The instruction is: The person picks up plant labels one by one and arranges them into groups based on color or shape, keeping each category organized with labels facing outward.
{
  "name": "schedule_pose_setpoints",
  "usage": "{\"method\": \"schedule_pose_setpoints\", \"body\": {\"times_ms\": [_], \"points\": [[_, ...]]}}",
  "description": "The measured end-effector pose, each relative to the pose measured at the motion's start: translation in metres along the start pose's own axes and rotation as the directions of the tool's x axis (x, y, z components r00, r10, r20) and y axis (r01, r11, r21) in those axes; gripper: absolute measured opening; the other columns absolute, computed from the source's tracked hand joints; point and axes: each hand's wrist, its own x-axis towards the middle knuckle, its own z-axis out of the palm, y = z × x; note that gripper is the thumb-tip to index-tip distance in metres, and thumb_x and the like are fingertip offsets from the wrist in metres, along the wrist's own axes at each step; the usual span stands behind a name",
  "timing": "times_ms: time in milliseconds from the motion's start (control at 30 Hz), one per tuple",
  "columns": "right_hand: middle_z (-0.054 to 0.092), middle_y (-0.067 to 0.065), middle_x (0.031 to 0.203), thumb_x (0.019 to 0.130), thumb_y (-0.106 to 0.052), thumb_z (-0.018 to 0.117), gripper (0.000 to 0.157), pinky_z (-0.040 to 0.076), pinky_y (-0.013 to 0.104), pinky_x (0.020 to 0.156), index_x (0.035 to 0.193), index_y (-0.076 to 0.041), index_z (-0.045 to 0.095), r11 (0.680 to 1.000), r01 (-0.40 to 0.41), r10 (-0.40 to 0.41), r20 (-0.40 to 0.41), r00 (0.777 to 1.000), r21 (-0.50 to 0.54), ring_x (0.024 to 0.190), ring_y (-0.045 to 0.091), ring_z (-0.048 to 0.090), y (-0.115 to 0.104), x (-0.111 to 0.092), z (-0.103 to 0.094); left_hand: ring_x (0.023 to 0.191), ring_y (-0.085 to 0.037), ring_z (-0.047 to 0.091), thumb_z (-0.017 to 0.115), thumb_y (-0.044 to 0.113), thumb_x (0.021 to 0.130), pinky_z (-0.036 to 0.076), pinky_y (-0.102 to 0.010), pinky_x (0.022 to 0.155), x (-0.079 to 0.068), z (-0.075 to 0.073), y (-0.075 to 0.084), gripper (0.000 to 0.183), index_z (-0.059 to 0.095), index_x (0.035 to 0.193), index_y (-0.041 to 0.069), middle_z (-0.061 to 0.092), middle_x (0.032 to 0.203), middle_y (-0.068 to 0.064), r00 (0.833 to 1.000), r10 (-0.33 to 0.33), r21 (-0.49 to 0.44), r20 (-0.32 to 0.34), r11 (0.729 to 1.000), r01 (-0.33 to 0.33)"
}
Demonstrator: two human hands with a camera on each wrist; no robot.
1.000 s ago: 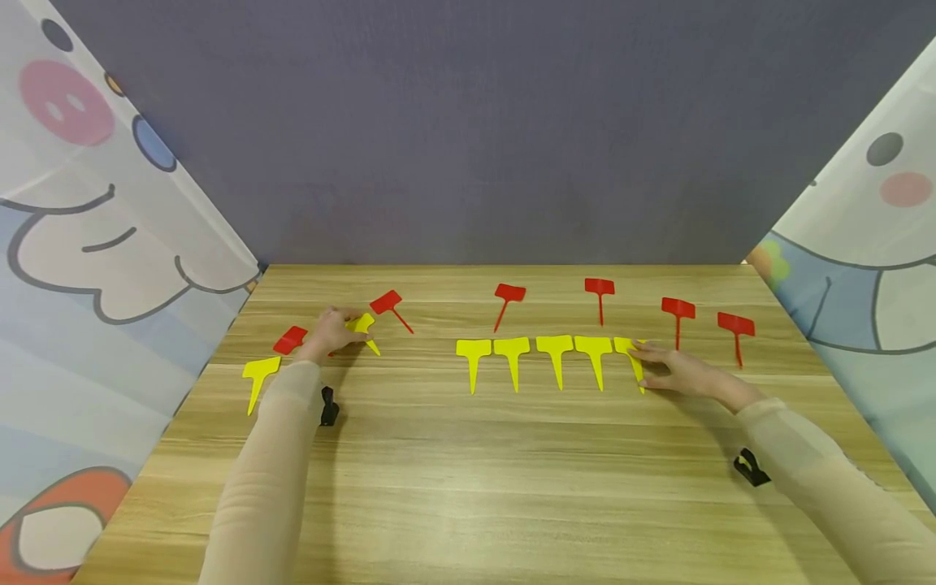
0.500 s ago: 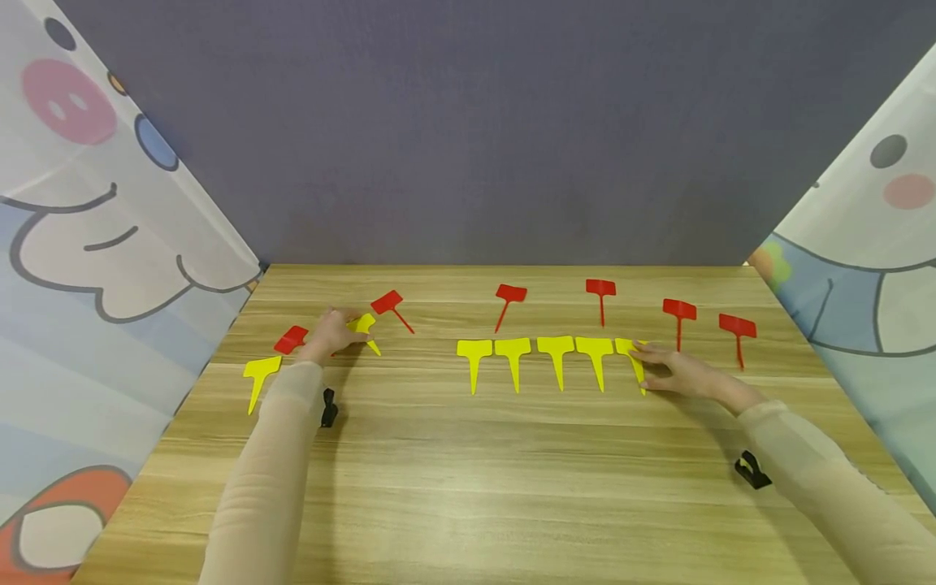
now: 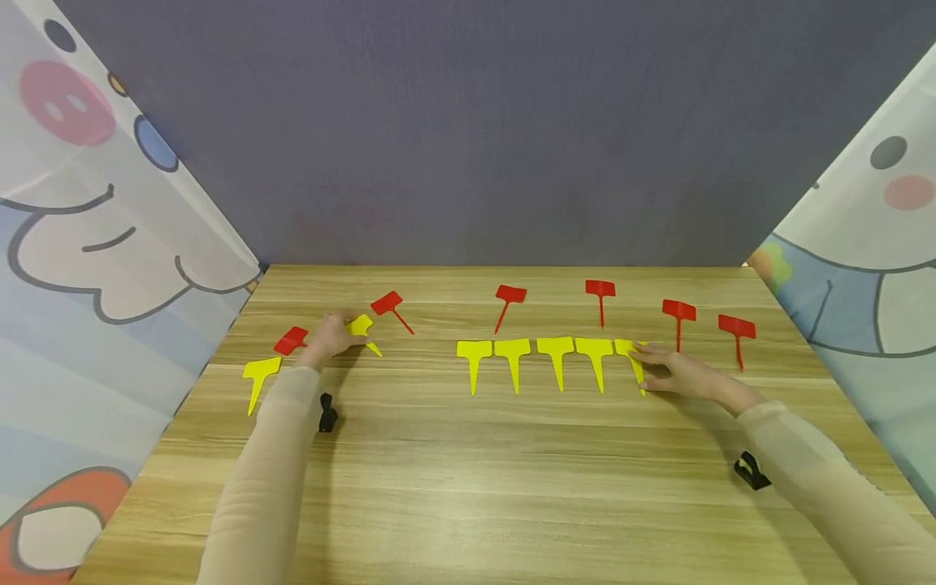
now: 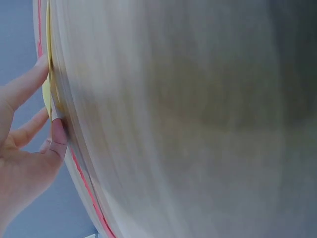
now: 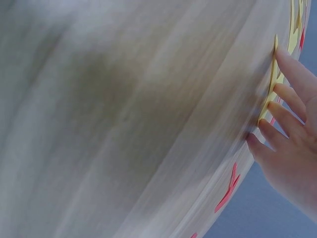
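Note:
My left hand (image 3: 331, 337), at the left of the table in the head view, pinches a yellow T-shaped plant label (image 3: 361, 326) by its head. In the left wrist view, the thumb and fingertips are around this thin label (image 4: 48, 91). Over on the right, my right hand (image 3: 676, 371) rests its spread fingertips on another yellow plant label (image 3: 624, 347), the last of a row. Its fingers hide part of that label's head; the right wrist view shows them touching its surface (image 5: 271, 91). Several yellow labels (image 3: 555, 346) line up beside it, stems toward me.
Red T-shaped labels lie scattered behind the row, among them one at centre (image 3: 510, 294) and one far right (image 3: 736, 326). Another red label (image 3: 291, 340) and a yellow label (image 3: 261, 370) lie by my left arm. A grey panel (image 3: 468, 138) bounds the wooden table's (image 3: 497, 487) far edge.
My left hand and wrist have shifted very slightly, and the yellow label in its fingers has turned a little. My right hand stays on its label; the other labels lie as before.

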Motion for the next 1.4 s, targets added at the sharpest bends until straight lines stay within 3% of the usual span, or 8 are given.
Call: {"method": "schedule_pose_setpoints", "body": {"times_ms": [267, 300, 400, 500, 567, 767, 967, 1400], "points": [[0.03, 0.03, 0.133, 0.08, -0.022, 0.064, 0.06, 0.025, 0.061, 0.092, 0.126, 0.01, 0.041, 1.0, 0.03, -0.03, -0.014, 0.999, -0.006, 0.12, 0.052, 0.022, 0.001, 0.0, 0.002, 0.112, -0.04, 0.041, 0.061, 0.004, 0.081, 0.036, -0.047, 0.094, -0.003, 0.002, 0.0, 0.047, 0.043, 0.122, -0.012, 0.042, 0.125, -0.03, 0.999, -0.027, -0.139, -0.04, 0.99, 0.021], [0.031, 0.023, 0.137, 0.081, -0.024, 0.064, 0.06, 0.025, 0.053, 0.098, 0.128, 0.005, 0.042, 0.998, 0.055, -0.055, -0.036, 0.998, -0.01, 0.126, 0.043, 0.021, 0.004, 0.0, 0.003, 0.113, -0.04, 0.04, 0.06, 0.003, 0.081, 0.036, -0.046, 0.094, -0.003, 0.002, 0.0, 0.046, 0.044, 0.121, -0.012, 0.042, 0.125, -0.03, 0.998, -0.033, -0.157, -0.047, 0.987, 0.026], [0.031, 0.023, 0.137, 0.08, -0.025, 0.064, 0.06, 0.025, 0.054, 0.097, 0.127, 0.005, 0.042, 0.997, 0.071, -0.071, -0.037, 0.997, -0.002, 0.126, 0.043, 0.021, 0.004, 0.0, 0.004, 0.108, -0.035, 0.046, 0.059, 0.001, 0.082, 0.042, -0.04, 0.089, -0.004, 0.002, -0.001, 0.043, 0.046, 0.121, -0.012, 0.043, 0.124, -0.029, 0.996, -0.052, -0.21, -0.067, 0.977, 0.037], [0.03, 0.024, 0.137, 0.08, -0.024, 0.065, 0.061, 0.025, 0.053, 0.098, 0.127, 0.006, 0.042, 0.999, 0.054, -0.054, -0.024, 0.998, 0.005, 0.126, 0.043, 0.021, 0.002, 0.0, 0.003, 0.092, -0.02, 0.057, 0.057, 0.0, 0.083, 0.048, -0.031, 0.08, -0.004, 0.002, -0.001, 0.042, 0.046, 0.122, -0.011, 0.044, 0.124, -0.029, 0.994, -0.084, -0.303, -0.064, 0.951, 0.061], [0.03, 0.031, 0.133, 0.079, -0.021, 0.065, 0.061, 0.025, 0.061, 0.092, 0.125, 0.011, 0.041, 1.0, 0.028, -0.028, -0.005, 1.0, 0.001, 0.12, 0.052, 0.023, -0.001, 0.0, 0.002, 0.081, -0.012, 0.06, 0.055, -0.002, 0.084, 0.05, -0.026, 0.075, -0.004, 0.002, 0.0, 0.041, 0.045, 0.123, -0.011, 0.043, 0.125, -0.029, 0.994, -0.098, -0.381, -0.054, 0.922, 0.07], [0.029, 0.031, 0.133, 0.08, -0.022, 0.065, 0.062, 0.025, 0.061, 0.092, 0.126, 0.011, 0.04, 1.0, 0.016, -0.016, -0.002, 1.0, 0.004, 0.12, 0.052, 0.022, -0.001, 0.0, 0.002, 0.076, -0.008, 0.059, 0.053, 0.0, 0.086, 0.05, -0.025, 0.075, -0.004, 0.004, 0.003, 0.042, 0.043, 0.125, -0.011, 0.039, 0.128, -0.028, 0.991, -0.135, -0.533, -0.018, 0.84, 0.105], [0.028, 0.031, 0.134, 0.08, -0.022, 0.064, 0.062, 0.024, 0.061, 0.093, 0.126, 0.011, 0.039, 1.0, 0.016, -0.016, 0.003, 1.0, 0.015, 0.12, 0.052, 0.02, 0.0, 0.001, 0.001, 0.08, -0.012, 0.059, 0.055, 0.004, 0.086, 0.05, -0.029, 0.078, -0.005, 0.008, 0.013, 0.04, 0.046, 0.124, -0.006, 0.04, 0.129, -0.024, 0.988, -0.154, -0.566, 0.015, 0.813, 0.135], [0.028, 0.031, 0.134, 0.08, -0.021, 0.065, 0.062, 0.023, 0.061, 0.093, 0.127, 0.011, 0.039, 1.0, -0.002, 0.002, 0.002, 1.0, 0.015, 0.121, 0.052, 0.02, -0.003, 0.0, -0.001, 0.079, -0.01, 0.056, 0.055, 0.0, 0.085, 0.049, -0.032, 0.081, -0.009, 0.019, 0.04, 0.042, 0.043, 0.124, -0.01, 0.041, 0.125, -0.024, 0.989, -0.02, -0.598, 0.149, 0.795, 0.106]]}}
